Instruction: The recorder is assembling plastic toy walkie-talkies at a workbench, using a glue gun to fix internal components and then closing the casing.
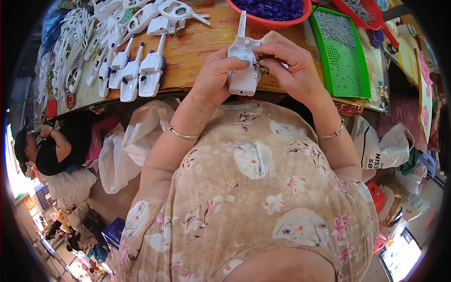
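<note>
A white plastic housing (244,66) stands nearly upright, its flat rounded-rectangle body below and a narrow neck pointing up and away. The left-hand fingers (235,63) wrap its left edge with the thumb across its face; the right-hand fingers (277,58) press on its right edge. Just under those right fingertips, touching the housing's side, sits a small dark part with thin wires (260,69), too small to make out further.

A wooden table (197,49) carries rows of white plastic housings (136,70) at its left, a red basin (270,16) of purple parts at the far edge, and a green perforated tray (345,61) with what look like small metal pins.
</note>
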The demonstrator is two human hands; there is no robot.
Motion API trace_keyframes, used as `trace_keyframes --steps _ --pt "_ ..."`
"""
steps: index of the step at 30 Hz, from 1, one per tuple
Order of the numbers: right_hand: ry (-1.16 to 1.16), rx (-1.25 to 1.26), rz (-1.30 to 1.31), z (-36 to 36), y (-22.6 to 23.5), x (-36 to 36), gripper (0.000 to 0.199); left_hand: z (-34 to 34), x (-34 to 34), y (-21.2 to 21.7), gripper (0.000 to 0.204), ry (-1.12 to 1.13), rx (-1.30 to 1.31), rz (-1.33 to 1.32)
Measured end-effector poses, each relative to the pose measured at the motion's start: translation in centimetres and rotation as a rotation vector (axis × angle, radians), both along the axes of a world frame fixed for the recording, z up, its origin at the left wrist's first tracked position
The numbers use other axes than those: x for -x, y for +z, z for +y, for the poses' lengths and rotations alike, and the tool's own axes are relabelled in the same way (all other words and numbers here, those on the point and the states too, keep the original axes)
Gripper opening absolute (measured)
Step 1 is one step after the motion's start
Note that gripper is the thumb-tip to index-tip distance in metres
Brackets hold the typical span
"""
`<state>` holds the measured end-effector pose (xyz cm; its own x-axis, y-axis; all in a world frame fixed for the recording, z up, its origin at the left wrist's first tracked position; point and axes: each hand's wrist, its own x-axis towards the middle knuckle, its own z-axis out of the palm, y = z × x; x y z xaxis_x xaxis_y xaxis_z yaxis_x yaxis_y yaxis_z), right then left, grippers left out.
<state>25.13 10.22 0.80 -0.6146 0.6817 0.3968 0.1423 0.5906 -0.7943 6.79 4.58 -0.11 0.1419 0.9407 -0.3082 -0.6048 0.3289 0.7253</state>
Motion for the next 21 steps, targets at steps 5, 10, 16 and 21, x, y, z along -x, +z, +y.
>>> trace_keyframes --steps 5,10,16,21 --pt "-0.038 -0.056 -0.030 -0.3 0.9 -0.3 0.019 -0.2 0.5 -0.1 0.030 -0.049 -0.048 0.065" --pt "0.041 -0.015 0.080 0.8 0.7 -0.9 0.013 -0.2 0.7 -1.1 0.028 0.050 -0.181 0.181" --pt "-0.037 0.407 0.150 0.8 -1.0 -0.6 0.007 -0.6 -0.2 -0.8 0.029 0.070 -0.182 0.267" --pt "-0.163 0.180 0.109 0.4 -1.9 -0.1 0.007 -0.7 -0.3 -0.5 0.034 -0.039 -0.137 0.154"
